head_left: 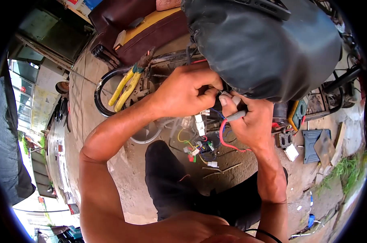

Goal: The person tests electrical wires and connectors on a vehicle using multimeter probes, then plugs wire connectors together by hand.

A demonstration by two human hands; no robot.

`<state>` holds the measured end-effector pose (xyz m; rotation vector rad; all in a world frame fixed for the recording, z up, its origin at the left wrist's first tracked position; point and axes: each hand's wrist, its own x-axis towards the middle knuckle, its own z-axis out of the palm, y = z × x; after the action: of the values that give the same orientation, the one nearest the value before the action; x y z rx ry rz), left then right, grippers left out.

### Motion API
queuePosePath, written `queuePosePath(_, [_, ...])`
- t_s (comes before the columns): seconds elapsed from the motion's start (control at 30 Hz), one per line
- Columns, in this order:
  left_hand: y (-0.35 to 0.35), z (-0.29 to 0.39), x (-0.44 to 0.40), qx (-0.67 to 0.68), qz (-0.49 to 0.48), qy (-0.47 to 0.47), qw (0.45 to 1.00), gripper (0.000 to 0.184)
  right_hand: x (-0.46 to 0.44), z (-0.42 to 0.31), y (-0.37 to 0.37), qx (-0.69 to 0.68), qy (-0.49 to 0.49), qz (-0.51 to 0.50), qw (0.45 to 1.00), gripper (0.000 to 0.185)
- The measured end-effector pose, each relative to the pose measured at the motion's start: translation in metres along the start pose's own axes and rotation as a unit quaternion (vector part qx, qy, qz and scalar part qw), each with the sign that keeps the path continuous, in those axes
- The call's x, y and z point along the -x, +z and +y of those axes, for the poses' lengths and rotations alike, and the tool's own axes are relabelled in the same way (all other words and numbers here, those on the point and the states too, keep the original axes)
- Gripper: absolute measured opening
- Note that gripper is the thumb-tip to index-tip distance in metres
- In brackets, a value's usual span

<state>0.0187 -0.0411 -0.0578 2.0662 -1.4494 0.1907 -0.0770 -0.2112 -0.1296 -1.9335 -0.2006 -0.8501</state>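
Observation:
My left hand [187, 91] is closed in a pinch just under the edge of the black seat [268, 44]. What its fingertips hold is small and dark, and I cannot make it out. Close against it, my right hand [250, 119] is closed too, thumb and fingertips meeting near the same spot. A red wire [223, 135] with a grey sleeve [236, 116] runs through the right hand's grip. Below both hands hang white plug connectors [200, 124] and a tangle of thin wires [187, 141]. Yellow-handled pliers [127, 89] rest on the frame beside my left forearm.
A black curved frame tube [100, 97] lies at the left, with a maroon sofa [139, 34] behind it. A yellow-edged meter [297, 115] sits at the right near a dark plastic panel [313, 146]. Loose connectors [197, 152] hang between my knees.

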Motion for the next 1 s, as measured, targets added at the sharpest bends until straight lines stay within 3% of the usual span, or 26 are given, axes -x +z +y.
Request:
queuePosePath(0.3, [0.0017, 0.0058, -0.0007, -0.023, 0.035, 0.042, 0.998, 0.012, -0.0037, -0.0044, -0.0013, 0.025, -0.012, -0.002, 1.000, 0.018])
queuePosePath(0.6, [0.0020, 0.0006, -0.0020, -0.011, 0.013, 0.020, 1.000, 0.008, -0.0004, -0.0048, 0.0015, -0.008, 0.024, 0.014, 1.000, 0.019])
queuePosePath(0.73, [0.0011, 0.0024, 0.0007, 0.019, -0.008, -0.022, 1.000, 0.008, 0.0019, 0.0017, 0.0043, 0.023, -0.063, 0.039, 0.997, 0.019])
queuePosePath(0.83, [0.0029, 0.0017, -0.0001, 0.028, -0.001, -0.023, 0.999, 0.008, 0.0023, -0.0043, -0.0004, -0.001, 0.007, 0.012, 1.000, 0.021])
queuePosePath(1.0, [0.0051, -0.0011, 0.0011, 0.026, 0.017, -0.005, 1.000, 0.008, 0.0027, -0.0035, 0.0007, 0.026, -0.020, 0.026, 0.999, 0.021])
